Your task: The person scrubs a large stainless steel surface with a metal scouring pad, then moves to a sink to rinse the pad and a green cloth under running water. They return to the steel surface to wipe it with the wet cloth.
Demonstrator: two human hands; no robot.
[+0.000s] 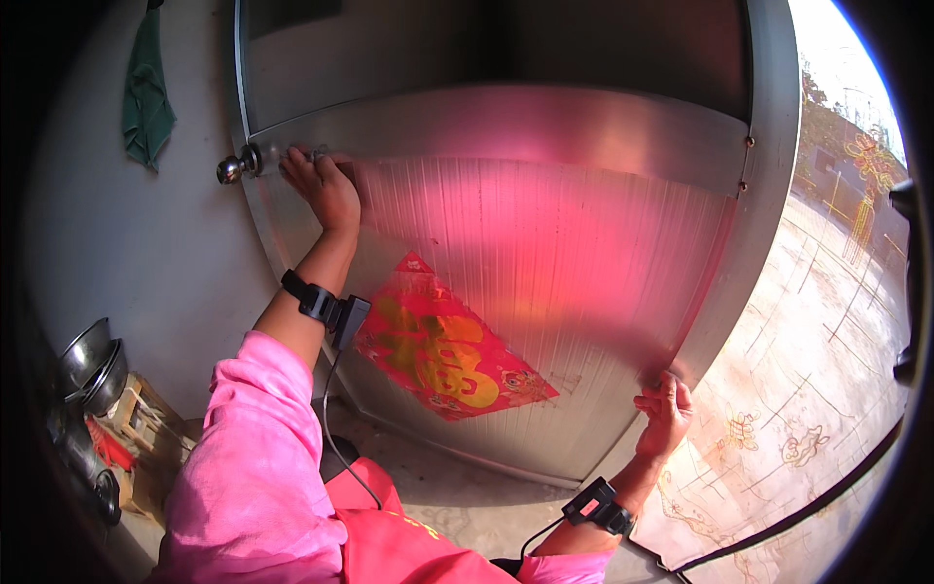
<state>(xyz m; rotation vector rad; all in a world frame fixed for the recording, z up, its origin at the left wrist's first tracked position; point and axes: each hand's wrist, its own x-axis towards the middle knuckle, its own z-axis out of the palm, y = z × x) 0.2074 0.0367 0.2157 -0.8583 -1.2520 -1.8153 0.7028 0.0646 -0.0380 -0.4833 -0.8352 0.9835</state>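
A metal-framed door (511,124) with a ribbed lower panel fills the middle of the view. My left hand (325,190) is raised against its left side, beside a round metal doorknob (237,166); the fingertips touch the metal near a small fitting, and whether they grip it is unclear. Low on the right, my right hand (665,416) has curled fingers at the door's frame edge; what is between them cannot be made out. A red diamond-shaped paper decoration (452,350) with gold characters is stuck on the lower panel. Both wrists carry strapped devices with cables.
A green cloth (148,102) hangs on the wall at the upper left. Metal bowls (102,365) stand by a wooden rack (146,423) at the lower left. On the right hangs a transparent patterned curtain (788,394) with a dark edge, sunlit ground behind it.
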